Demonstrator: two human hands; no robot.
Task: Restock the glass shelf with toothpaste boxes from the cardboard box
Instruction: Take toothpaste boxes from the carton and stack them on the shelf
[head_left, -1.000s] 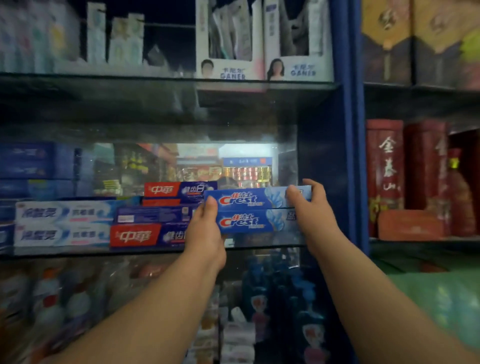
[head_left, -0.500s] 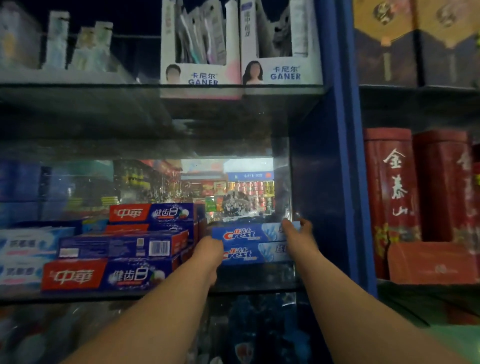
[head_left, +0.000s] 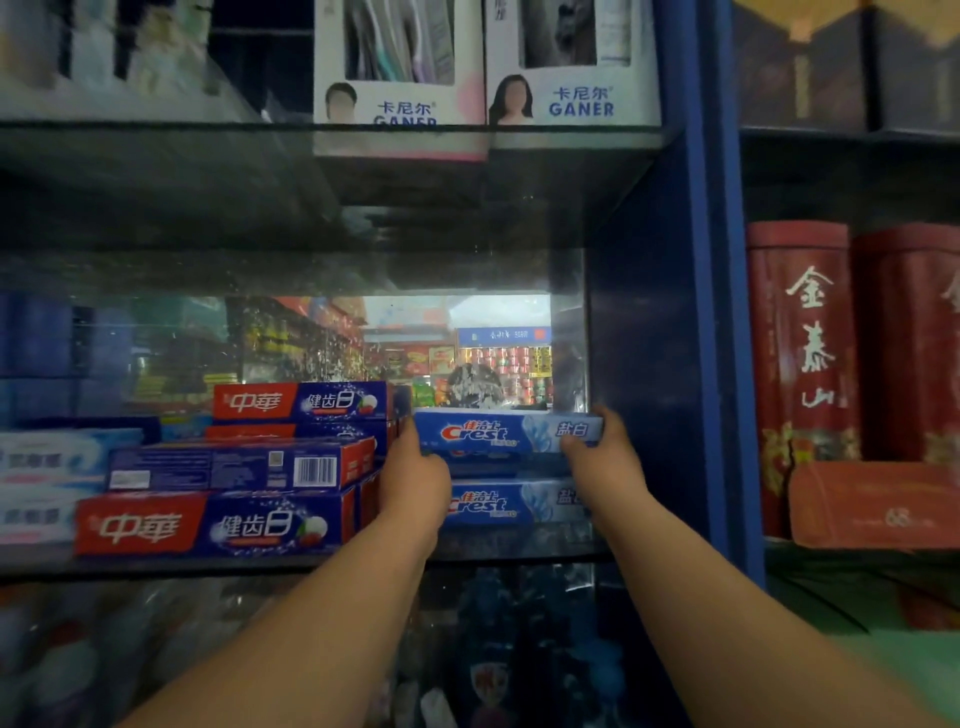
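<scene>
Two blue Crest toothpaste boxes sit stacked at the right end of the glass shelf (head_left: 519, 548). My left hand (head_left: 413, 480) holds the left end of the upper Crest box (head_left: 493, 431), and my right hand (head_left: 605, 460) grips its right end. This box is raised a little above the lower Crest box (head_left: 498, 506), with another box edge partly hidden between them. To the left lie red-and-blue toothpaste boxes (head_left: 218, 525) in a stack. The cardboard box is not in view.
A blue upright post (head_left: 711, 312) closes the shelf on the right. Red tins (head_left: 800, 374) stand beyond it. White Ganer display boxes (head_left: 571, 98) sit on the shelf above. A mirror backs the shelf. Bottles fill the shelf below.
Both hands pushed the Crest boxes deeper onto the shelf, then lifted the upper box slightly above the lower one. The camera has moved closer to the shelf.
</scene>
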